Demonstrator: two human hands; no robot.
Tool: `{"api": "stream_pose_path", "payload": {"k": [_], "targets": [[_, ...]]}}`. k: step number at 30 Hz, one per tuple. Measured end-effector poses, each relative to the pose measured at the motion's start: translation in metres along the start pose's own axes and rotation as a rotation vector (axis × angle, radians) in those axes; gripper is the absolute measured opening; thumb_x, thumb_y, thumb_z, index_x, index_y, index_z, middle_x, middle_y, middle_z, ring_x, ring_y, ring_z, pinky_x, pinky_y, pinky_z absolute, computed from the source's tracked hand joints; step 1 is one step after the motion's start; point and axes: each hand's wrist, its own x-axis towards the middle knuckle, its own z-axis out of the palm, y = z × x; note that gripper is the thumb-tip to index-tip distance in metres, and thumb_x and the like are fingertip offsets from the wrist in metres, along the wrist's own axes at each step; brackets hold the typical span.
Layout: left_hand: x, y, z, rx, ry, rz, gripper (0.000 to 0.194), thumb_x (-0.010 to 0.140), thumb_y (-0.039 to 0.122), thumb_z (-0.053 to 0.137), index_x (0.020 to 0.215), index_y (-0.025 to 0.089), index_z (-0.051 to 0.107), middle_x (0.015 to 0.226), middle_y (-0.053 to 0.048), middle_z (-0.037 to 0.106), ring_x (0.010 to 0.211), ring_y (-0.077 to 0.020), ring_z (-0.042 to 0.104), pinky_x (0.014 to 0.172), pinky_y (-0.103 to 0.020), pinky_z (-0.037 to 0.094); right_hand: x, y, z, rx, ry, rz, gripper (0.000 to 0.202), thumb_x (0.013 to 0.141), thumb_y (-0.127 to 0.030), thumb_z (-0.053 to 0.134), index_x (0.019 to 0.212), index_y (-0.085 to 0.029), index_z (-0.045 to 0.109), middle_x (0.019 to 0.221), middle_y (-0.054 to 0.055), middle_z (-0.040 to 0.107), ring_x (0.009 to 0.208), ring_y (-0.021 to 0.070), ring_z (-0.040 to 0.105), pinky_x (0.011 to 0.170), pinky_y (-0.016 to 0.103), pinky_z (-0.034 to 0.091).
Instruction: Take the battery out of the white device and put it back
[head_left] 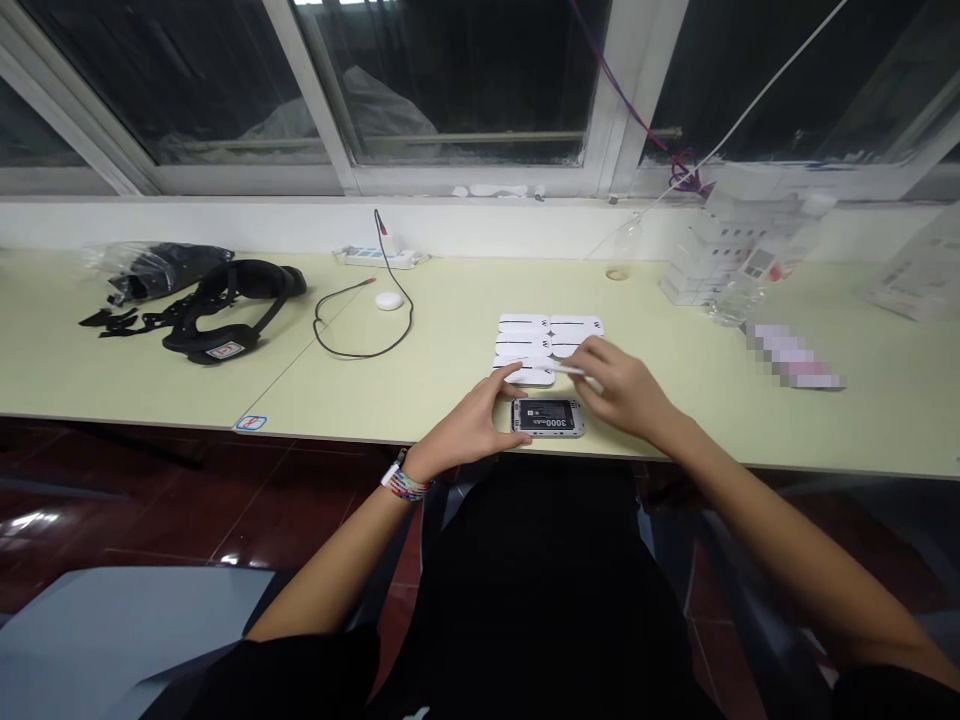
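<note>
A small rectangular device (549, 417) lies at the table's front edge, its black battery marked 3000mAh facing up in a pale frame. My left hand (474, 420) grips its left end, thumb at the near edge and a finger at the far edge. The index finger is raised by the left end of a thin white cover (564, 369). My right hand (619, 390) pinches the right end of that cover, seen almost edge-on above the device. Behind it, several white covers (523, 343) with black lines lie side by side, partly hidden by the held one.
On the left lie a black headset (225, 310) and a plastic bag (169, 270). A black cable (360, 354) loops around a white round object (388, 300) near a power strip (379, 257). To the right stand a clear bottle (742, 290) and white boxes (690, 275).
</note>
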Motion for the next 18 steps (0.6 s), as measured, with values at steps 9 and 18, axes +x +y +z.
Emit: {"api": "stream_pose_path", "payload": {"k": [9,18], "targets": [[0.000,0.000,0.001,0.006,0.013,0.039,0.100,0.086,0.028,0.092,0.169,0.031,0.036,0.148,-0.013,0.069,0.140,-0.0358,0.066,0.123,-0.057,0.049,-0.019,-0.041,0.012,0.031,-0.206,-0.061,0.034,0.105,-0.035,0.065,0.135,-0.019,0.071,0.124,0.016,0.074,0.109,0.0337,0.068,0.092,0.050,0.058],[-0.001,-0.003,0.001,0.038,0.041,0.123,0.085,0.088,0.032,0.092,0.160,0.030,0.048,0.153,-0.014,0.064,0.140,-0.0339,0.065,0.121,-0.056,0.052,-0.026,-0.035,0.018,0.144,-0.189,-0.022,0.034,0.106,-0.038,0.068,0.138,-0.025,0.070,0.130,0.015,0.070,0.116,0.0345,0.067,0.098,0.055,0.060]]}}
